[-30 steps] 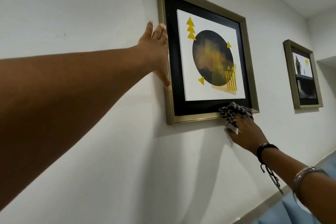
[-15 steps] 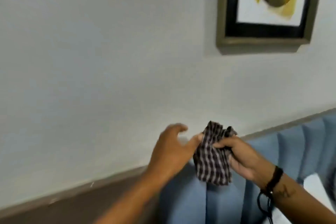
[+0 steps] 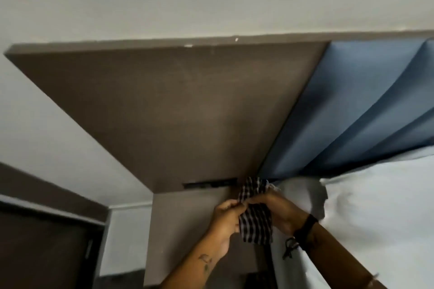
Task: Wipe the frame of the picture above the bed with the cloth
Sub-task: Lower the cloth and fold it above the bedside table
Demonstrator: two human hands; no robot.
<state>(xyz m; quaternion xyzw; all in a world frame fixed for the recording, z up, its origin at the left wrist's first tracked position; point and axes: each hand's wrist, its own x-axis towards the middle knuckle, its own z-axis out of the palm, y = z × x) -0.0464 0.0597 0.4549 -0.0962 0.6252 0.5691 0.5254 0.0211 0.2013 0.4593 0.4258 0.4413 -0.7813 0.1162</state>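
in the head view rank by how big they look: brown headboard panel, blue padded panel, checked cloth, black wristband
1. brown headboard panel
2. blue padded panel, partly cut off by the picture's edge
3. checked cloth, bunched between both hands
4. black wristband

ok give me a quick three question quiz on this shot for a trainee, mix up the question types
1. True or false: the checked cloth is held by both the left hand and the right hand.

2. Multiple choice: which of these is out of view here?
A. the blue padded headboard
B. the picture frame
C. the white pillow

3. Fill the gap: the black band sits on the ___ wrist.

Key: 1 true; 2 B; 3 right.
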